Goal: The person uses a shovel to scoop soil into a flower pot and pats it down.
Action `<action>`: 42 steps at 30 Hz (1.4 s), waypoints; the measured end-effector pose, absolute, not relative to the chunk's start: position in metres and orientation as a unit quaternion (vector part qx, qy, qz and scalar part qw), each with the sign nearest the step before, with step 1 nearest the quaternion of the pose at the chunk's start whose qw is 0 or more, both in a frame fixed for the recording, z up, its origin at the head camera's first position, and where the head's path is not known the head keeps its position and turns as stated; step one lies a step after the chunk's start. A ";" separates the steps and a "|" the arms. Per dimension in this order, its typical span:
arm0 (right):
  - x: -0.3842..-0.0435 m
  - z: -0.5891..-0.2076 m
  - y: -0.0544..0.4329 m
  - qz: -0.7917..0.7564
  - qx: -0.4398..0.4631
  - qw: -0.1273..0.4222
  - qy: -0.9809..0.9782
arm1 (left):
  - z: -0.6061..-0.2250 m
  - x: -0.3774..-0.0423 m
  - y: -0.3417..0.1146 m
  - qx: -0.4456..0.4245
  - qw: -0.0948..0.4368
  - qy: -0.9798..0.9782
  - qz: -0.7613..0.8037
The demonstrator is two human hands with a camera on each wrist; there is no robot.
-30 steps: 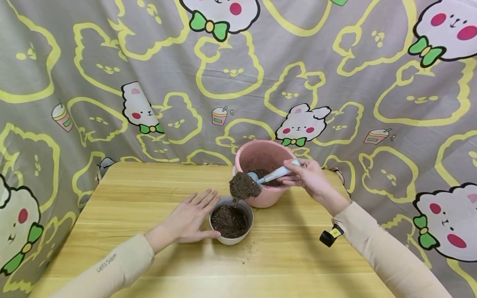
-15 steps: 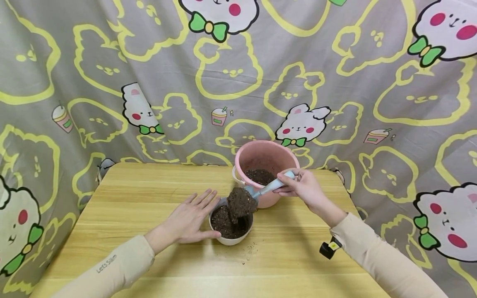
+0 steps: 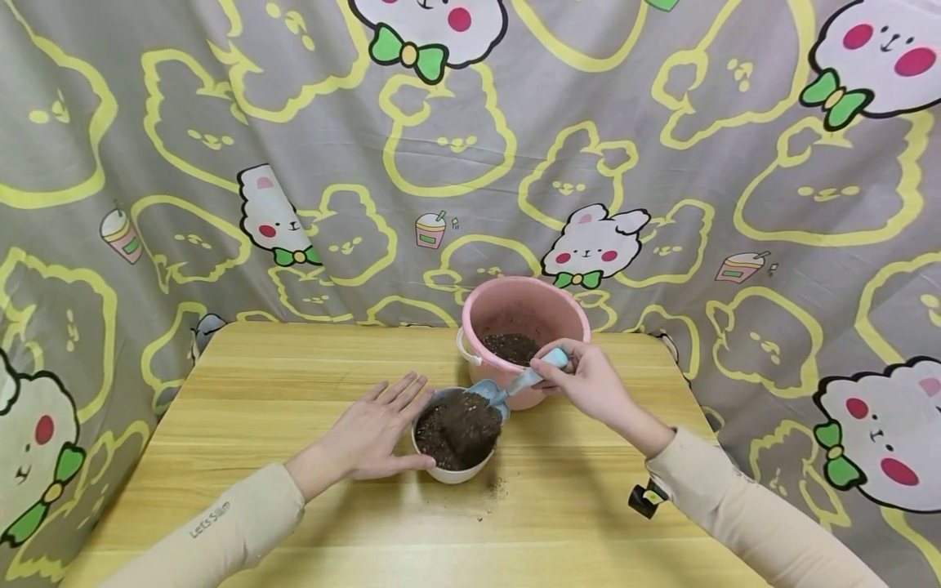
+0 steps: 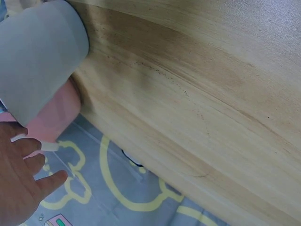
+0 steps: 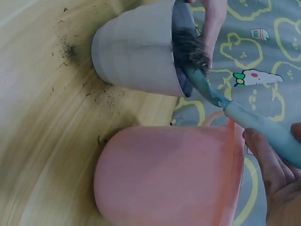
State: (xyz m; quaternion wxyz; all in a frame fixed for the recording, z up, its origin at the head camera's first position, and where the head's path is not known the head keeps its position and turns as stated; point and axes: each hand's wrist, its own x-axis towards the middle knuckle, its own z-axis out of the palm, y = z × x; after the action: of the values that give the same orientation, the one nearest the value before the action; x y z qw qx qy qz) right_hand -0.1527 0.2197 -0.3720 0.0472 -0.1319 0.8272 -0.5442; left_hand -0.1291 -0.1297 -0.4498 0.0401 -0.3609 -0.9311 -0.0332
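Observation:
My right hand (image 3: 584, 382) grips the handle of a light-blue trowel (image 5: 249, 122), its blade tipped over the rim of a pale grey flowerpot (image 5: 136, 49). Dark soil (image 3: 463, 429) slides off the blade into the pot, blurred by motion. My left hand (image 3: 375, 429) lies with fingers straight against the pot's left side, thumb at the near rim. In the left wrist view its spread fingers (image 4: 51, 183) show beside the pot (image 4: 40, 56). Right behind the pot stands a pink bucket (image 3: 525, 294) with soil low inside.
Crumbs of soil (image 5: 70, 49) are scattered on the wooden table (image 3: 309, 523) around the pot's base. The bucket's white handle (image 3: 466, 347) hangs at its left side. A patterned grey curtain (image 3: 331, 122) rises along the table's back edge.
My right hand has brought the loaded trowel down and left from the bucket's rim to the pot and tipped it, so the clump of soil drops in. The left hand stays put.

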 end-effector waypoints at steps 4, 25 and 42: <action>-0.151 -0.371 0.217 -0.532 -0.140 0.033 0.835 | -0.450 -0.129 -0.130 -0.361 0.040 -0.931 -0.033; -0.138 -0.348 0.218 -0.415 -0.325 -0.129 0.840 | -0.449 -0.129 -0.129 -0.361 0.043 -0.931 -0.034; -0.139 -0.363 0.221 -0.477 -0.292 -0.106 0.822 | -0.448 -0.128 -0.130 -0.361 0.046 -0.931 -0.032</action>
State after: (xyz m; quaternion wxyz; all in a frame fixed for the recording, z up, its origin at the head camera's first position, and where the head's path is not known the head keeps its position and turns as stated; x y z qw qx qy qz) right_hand -0.1389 0.2215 -0.3627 -0.1063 -0.2923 0.8220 -0.4771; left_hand -0.1283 -0.1299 -0.4483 0.0459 -0.3614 -0.9307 -0.0318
